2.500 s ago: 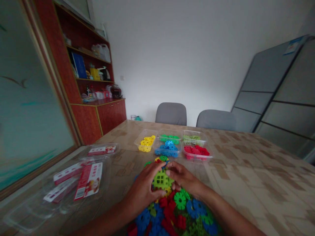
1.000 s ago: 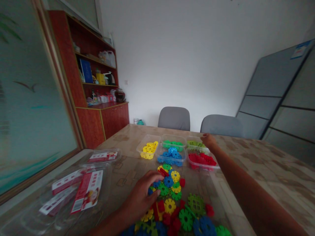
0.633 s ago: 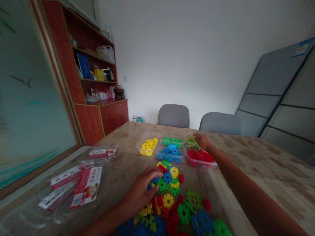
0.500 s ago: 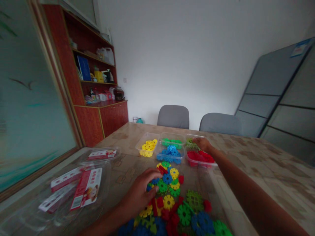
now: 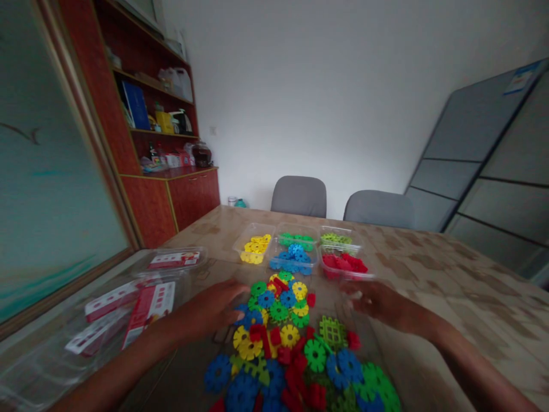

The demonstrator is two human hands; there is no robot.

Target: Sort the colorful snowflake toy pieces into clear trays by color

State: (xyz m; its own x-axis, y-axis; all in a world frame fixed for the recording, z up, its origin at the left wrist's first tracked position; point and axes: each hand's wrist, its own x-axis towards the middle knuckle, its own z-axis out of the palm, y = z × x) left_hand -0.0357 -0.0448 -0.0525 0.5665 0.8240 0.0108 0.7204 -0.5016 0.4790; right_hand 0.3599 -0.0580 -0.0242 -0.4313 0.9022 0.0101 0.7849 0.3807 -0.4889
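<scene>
A pile of plastic building pieces lies on the table in front of me, with blue gear-like discs (image 5: 242, 392), yellow discs (image 5: 289, 336), green discs (image 5: 316, 355), red pieces (image 5: 300, 372) and an olive-green square lattice (image 5: 332, 332). My left hand (image 5: 221, 306) hovers at the pile's left edge, fingers apart and holding nothing. On the other side, my right hand (image 5: 377, 302) is over the table just in front of the red container, its fingers spread and blurred, nothing visible in them. Clear containers hold yellow pieces (image 5: 256, 247), green pieces (image 5: 295, 240), blue pieces (image 5: 291, 260), olive pieces (image 5: 337, 239) and red pieces (image 5: 345, 263).
Clear plastic lids (image 5: 184, 269) with red-and-white labels (image 5: 150, 306) lie on the left of the table (image 5: 429, 269). Two grey chairs (image 5: 299, 195) stand at the far side. A red-brown cabinet (image 5: 193, 194) stands at the back left.
My right hand has come back from the olive-piece container toward the pile. My left hand has drawn left, off the pile's middle, uncovering discs there. The view has shifted slightly.
</scene>
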